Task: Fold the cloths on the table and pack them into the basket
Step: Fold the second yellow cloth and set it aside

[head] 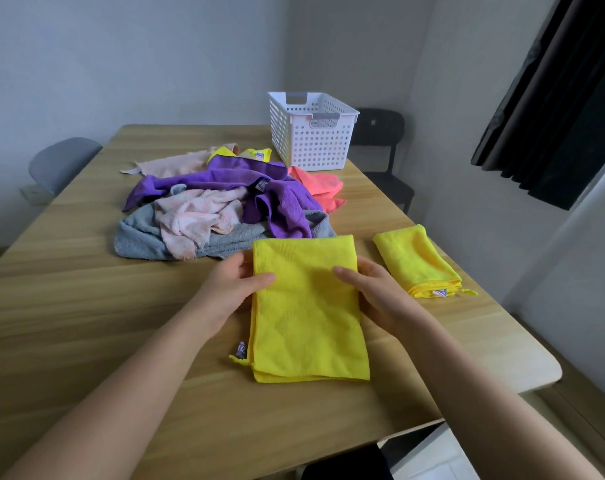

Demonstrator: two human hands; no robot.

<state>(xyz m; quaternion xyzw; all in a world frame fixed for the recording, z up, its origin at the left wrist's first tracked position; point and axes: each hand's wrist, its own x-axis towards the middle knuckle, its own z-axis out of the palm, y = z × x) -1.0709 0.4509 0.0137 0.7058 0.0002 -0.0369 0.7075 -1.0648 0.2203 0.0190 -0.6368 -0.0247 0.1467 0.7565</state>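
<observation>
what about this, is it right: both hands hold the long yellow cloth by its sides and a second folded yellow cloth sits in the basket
No. The head view shows the second folded yellow cloth on the table, right of the held one, not in the basket. The left hand and right hand do hold the long yellow cloth by its sides.

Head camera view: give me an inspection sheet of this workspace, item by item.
Surface: wooden table.
Job's things: half-folded yellow cloth in front; finished yellow cloth to its right; unfolded pile (purple, pink, grey, coral, yellow) behind; white basket at the far side, no cloth seen inside.
Clutter: nothing seen.
Grippers: left hand and right hand each grip a side edge of the half-folded yellow cloth.
Cables: nothing seen.
Surroundings: grey chair left, black chair beyond the basket, dark curtain right.
</observation>
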